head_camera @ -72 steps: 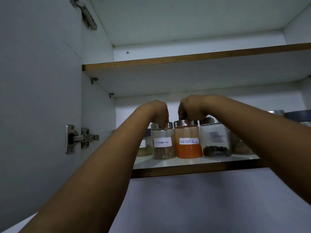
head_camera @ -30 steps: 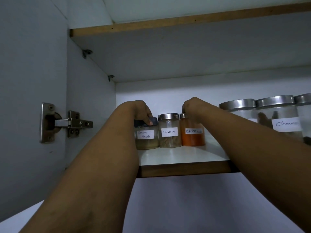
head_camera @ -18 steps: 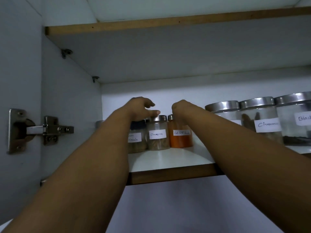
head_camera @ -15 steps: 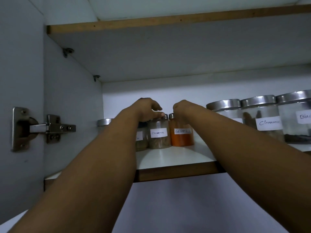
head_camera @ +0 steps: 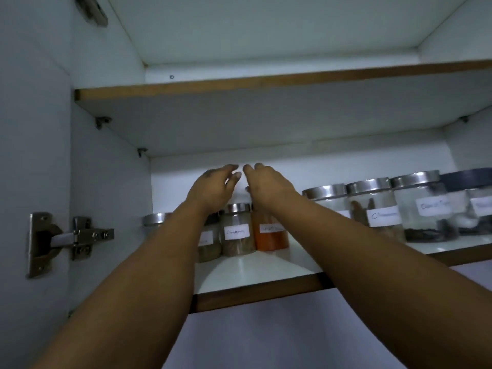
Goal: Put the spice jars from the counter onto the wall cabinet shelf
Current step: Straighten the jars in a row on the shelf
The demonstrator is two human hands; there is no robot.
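Note:
Three small spice jars stand side by side on the white cabinet shelf (head_camera: 255,272): one half hidden behind my left forearm (head_camera: 210,243), a brown-filled jar (head_camera: 237,231) with a white label, and an orange-red powder jar (head_camera: 271,235). My left hand (head_camera: 215,187) and my right hand (head_camera: 269,183) hover just above their lids, fingers relaxed, holding nothing. The fingertips nearly meet in front of the back wall.
Several larger steel-lidded jars (head_camera: 372,209) line the shelf to the right, one with a dark lid (head_camera: 468,179). Another steel lid (head_camera: 154,218) shows at the far left. An upper shelf (head_camera: 239,86) sits overhead. The open door with its hinge (head_camera: 72,241) is on the left.
Both hands have let go of the jar lids and lifted above them, fingers now spread loose. The camera has tilted up, showing the upper shelf.

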